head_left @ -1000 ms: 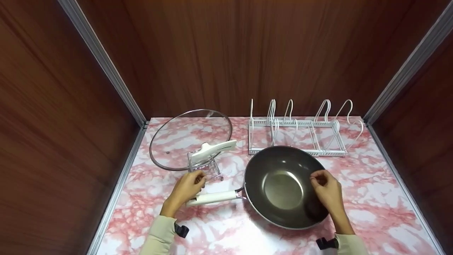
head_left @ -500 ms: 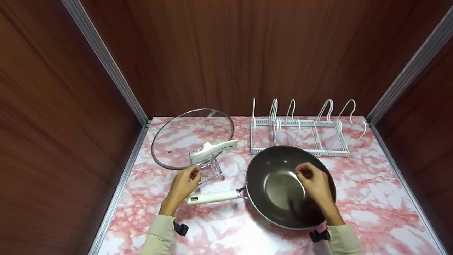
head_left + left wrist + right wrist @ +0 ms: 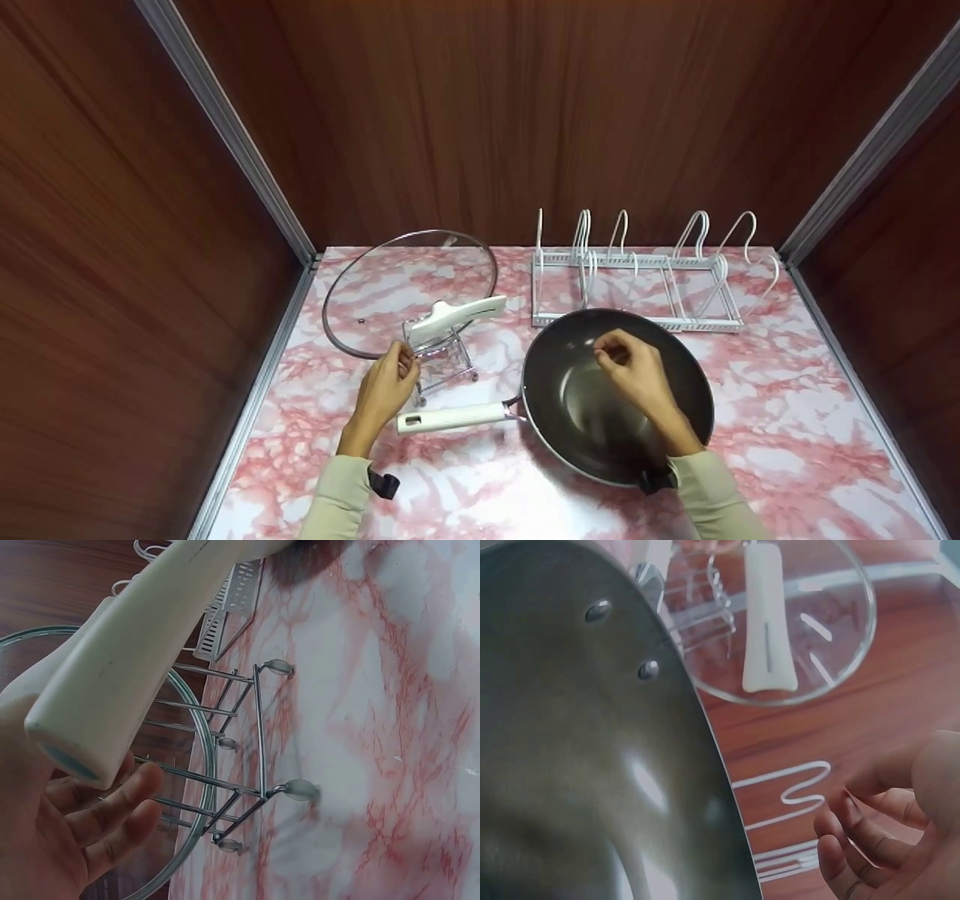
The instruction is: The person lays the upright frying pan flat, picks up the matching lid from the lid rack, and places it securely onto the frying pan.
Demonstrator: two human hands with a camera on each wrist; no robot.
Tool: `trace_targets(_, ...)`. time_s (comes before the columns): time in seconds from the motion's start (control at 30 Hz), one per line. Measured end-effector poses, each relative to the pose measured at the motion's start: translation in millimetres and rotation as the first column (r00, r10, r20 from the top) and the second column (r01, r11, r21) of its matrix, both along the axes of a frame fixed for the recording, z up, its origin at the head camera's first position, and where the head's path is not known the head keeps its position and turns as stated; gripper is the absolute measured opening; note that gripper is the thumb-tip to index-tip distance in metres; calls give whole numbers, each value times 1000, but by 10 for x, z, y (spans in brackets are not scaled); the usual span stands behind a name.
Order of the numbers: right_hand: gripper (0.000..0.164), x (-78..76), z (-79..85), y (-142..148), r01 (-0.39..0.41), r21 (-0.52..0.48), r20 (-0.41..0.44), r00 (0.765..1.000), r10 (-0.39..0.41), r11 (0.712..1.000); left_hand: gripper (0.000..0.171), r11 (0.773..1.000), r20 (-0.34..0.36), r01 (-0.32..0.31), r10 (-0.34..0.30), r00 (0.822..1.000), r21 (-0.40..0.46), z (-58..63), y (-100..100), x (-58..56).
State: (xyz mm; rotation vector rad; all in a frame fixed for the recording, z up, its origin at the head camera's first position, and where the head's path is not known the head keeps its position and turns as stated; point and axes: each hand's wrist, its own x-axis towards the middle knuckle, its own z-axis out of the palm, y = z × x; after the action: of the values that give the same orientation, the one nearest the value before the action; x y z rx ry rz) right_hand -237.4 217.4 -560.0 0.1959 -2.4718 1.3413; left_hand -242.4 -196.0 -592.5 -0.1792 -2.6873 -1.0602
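Note:
A dark frying pan [image 3: 559, 420] with a pale cream handle [image 3: 454, 418] lies on the table, handle pointing left. Behind that handle, a glass lid [image 3: 375, 289] with a cream grip [image 3: 457, 317] leans in a chrome wire stand [image 3: 446, 365]. My left hand [image 3: 386, 386] is at the stand's near left side, fingers loosely bent with nothing between them; in the left wrist view the pan handle [image 3: 135, 652] covers part of that hand. Above the pan's bowl is my right hand [image 3: 637, 375], fingers loosely curled and holding nothing, apart from the pan [image 3: 592, 742] in the right wrist view.
A white pan rack [image 3: 637, 322] with upright wire loops stands behind the pan, close to the brown back panel [image 3: 480, 120]. Panels with grey metal edge strips [image 3: 232, 139] enclose the marbled table [image 3: 495, 495] at the sides.
My right hand has moved left from the pan's right side to over its bowl. My left hand has shifted slightly left, away from the pan handle. Pan, lid and rack stay put.

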Motion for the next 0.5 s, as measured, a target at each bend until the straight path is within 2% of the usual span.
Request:
trace_targets(0.17, 11, -73, 25, -126, -42, 10, -25, 999, 42, 999, 8, 1000, -22, 9, -8, 1000, 15, -30, -3, -18)
trace_targets(0.5, 10, -223, 79, -332, -122, 5, -33, 992, 122, 993, 12, 979, 25, 90, -96, 995, 183, -99, 5, -60)
